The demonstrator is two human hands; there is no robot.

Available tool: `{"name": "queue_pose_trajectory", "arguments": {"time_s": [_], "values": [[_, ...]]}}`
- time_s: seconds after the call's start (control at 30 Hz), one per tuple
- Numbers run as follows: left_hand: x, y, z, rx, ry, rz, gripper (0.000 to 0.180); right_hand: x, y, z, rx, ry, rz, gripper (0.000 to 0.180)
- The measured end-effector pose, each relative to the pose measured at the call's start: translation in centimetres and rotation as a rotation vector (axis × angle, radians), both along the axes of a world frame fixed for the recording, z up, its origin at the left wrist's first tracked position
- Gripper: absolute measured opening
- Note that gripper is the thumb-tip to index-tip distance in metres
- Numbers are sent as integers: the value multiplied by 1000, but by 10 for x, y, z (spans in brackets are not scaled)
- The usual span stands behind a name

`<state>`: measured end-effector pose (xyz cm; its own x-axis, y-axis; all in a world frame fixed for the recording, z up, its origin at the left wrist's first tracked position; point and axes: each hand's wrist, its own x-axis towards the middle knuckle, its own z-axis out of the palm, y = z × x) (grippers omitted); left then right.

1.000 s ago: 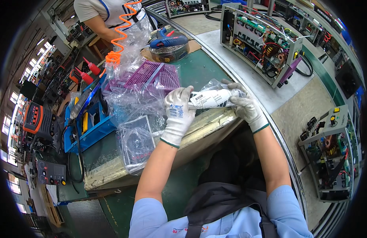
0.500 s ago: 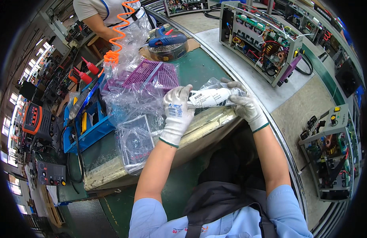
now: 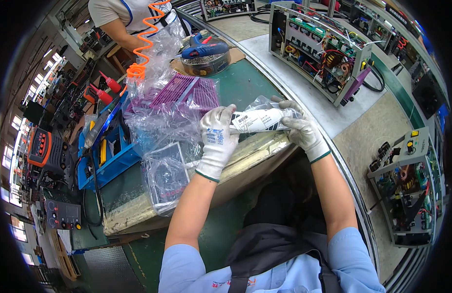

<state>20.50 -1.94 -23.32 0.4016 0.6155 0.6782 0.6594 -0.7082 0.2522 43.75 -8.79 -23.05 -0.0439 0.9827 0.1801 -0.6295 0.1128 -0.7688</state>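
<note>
Between my two gloved hands is a flat white package with black stripes and small print, partly wrapped in clear plastic. My left hand grips its left end, thumb on top. At the other end my right hand pinches it, fingers bent over the clear film. The package is held over the near edge of a green-topped workbench. Just left of my left hand lie crumpled clear plastic bags and purple slotted panels. A bagged dark panel rests at the bench edge.
A blue power drill lies on a round tin of small parts. A blue bin stands left, near red bottles and a coiled orange hose. Open machine chassis sit on the right-hand line. A person stands across the bench.
</note>
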Motion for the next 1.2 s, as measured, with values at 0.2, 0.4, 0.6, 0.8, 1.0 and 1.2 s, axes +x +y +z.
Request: {"name": "queue_pose_trajectory", "arguments": {"time_s": [0.2,0.4,0.6,0.8,1.0,1.2], "values": [[1,0,1,55,-15,4,55,1,1,-2,4,18,2,38],[2,0,1,10,-11,-7,56,1,-1,1,-2,42,14,36],[2,-1,-1,-71,72,37,75,3,1,-3,-3,53,33,33],[1,1,-6,-49,48,33,92,1,-1,-1,-11,43,16,31],[0,0,-3,-59,-22,6,98,1,1,-2,-11,37,24,29],[4,-1,5,-155,100,11,88,5,2,-8,30,36,5,34]]}}
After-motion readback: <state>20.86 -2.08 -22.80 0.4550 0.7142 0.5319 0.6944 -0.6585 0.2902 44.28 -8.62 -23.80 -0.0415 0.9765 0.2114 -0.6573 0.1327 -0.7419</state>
